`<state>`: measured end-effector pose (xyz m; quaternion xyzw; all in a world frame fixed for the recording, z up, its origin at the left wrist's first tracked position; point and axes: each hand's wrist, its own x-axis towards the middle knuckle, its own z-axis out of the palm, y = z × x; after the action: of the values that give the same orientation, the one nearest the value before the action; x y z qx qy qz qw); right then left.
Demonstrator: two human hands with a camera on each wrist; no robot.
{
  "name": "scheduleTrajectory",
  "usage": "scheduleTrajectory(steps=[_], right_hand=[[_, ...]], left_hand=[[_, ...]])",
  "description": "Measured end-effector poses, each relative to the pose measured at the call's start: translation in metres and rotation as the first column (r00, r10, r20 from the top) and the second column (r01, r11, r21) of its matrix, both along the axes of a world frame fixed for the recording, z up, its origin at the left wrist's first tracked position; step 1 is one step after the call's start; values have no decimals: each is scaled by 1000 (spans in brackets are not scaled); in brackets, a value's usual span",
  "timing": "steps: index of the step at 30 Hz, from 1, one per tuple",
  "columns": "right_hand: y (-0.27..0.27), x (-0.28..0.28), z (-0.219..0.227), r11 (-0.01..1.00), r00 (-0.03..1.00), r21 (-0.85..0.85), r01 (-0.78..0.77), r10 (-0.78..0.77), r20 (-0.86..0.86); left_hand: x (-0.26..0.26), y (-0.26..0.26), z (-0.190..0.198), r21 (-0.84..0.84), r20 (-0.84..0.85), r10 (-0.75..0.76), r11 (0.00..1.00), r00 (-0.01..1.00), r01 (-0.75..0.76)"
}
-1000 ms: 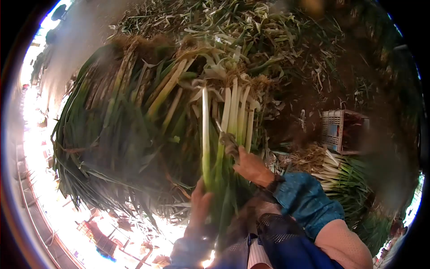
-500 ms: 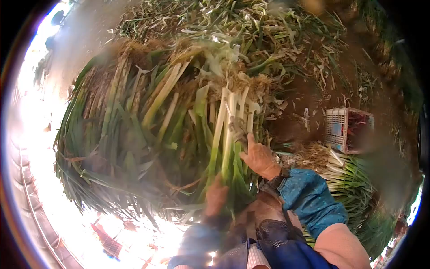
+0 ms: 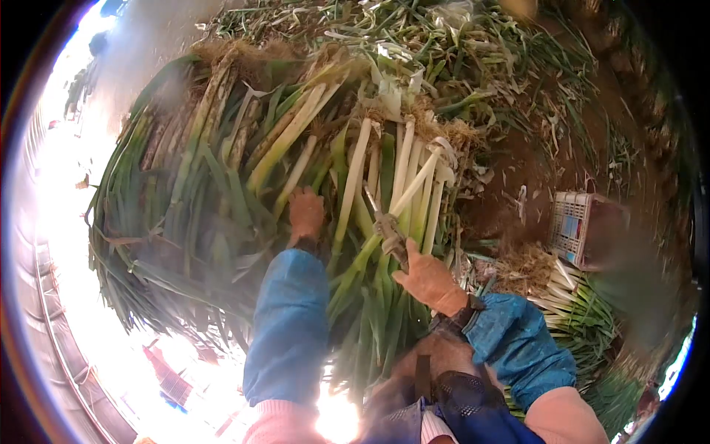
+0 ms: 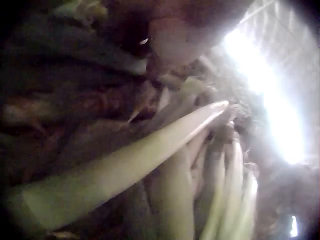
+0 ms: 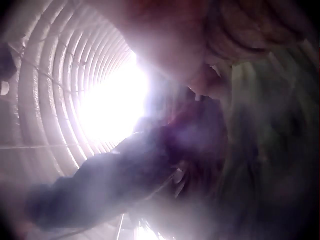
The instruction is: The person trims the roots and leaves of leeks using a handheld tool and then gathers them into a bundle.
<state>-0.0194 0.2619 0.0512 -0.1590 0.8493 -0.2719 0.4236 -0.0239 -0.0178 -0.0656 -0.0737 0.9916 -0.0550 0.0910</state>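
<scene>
My right hand grips a grey blow gun whose thin metal nozzle points up and left over the leeks. Beneath it are several stripped leeks with white shanks, one lying slanted across the others. My left hand has its fingertips down at the unstripped leeks, close to the lower end of a pale stem. Whether those fingers hold a leek I cannot tell. In the left wrist view a white leek shank crosses below the dark hand. The right wrist view is hazy.
Peeled-off leaves are heaped behind the leeks. On the right stands a plastic crate, with a bundle of cleaned leeks in front of it. Brown soil lies between the heap and the crate.
My left hand has let go of the white leek and moved left and away to the unstripped pile. That leek now lies slanted over the stripped ones. My right hand keeps the blow gun.
</scene>
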Motion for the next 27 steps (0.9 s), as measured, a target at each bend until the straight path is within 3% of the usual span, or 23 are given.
scheduleTrajectory(steps=[3, 6, 9, 12, 15, 18, 20, 22, 24, 27], right_hand=[[-12, 6, 5, 1000, 999, -22, -12, 13, 45], [-21, 22, 9, 995, 997, -68, -70, 71, 1], [-25, 27, 16, 993, 995, -83, -82, 87, 55], [-27, 29, 18, 994, 991, -78, -78, 86, 101], [-16, 38, 22, 996, 991, -59, -67, 73, 109], [8, 46, 14, 998, 995, -6, -56, 56, 88], [22, 59, 20, 995, 994, 14, -95, 94, 63], [30, 75, 40, 989, 976, -18, -145, 146, 164], [35, 83, 63, 983, 948, -70, -170, 182, 262], [38, 101, 45, 970, 971, -110, -215, 225, 86]], left_hand=[[-3, 7, -22, 12, -183, 206, 978, 961, -207], [-4, -1, -31, 55, -37, 364, 931, 931, -362], [-4, 2, 19, 288, 332, 423, 806, 843, -518], [24, 17, 31, 509, 293, 393, 708, 872, -490], [48, 35, 53, 455, 443, 362, 698, 820, -553], [84, 60, 71, 645, 433, 474, 430, 766, -631], [108, 68, 68, 638, 458, 461, 424, 760, -642], [134, 79, 63, 620, 494, 487, 384, 720, -684], [151, 86, 60, 683, 480, 534, 271, 696, -679], [168, 92, 64, 718, 490, 571, 165, 659, -677]])
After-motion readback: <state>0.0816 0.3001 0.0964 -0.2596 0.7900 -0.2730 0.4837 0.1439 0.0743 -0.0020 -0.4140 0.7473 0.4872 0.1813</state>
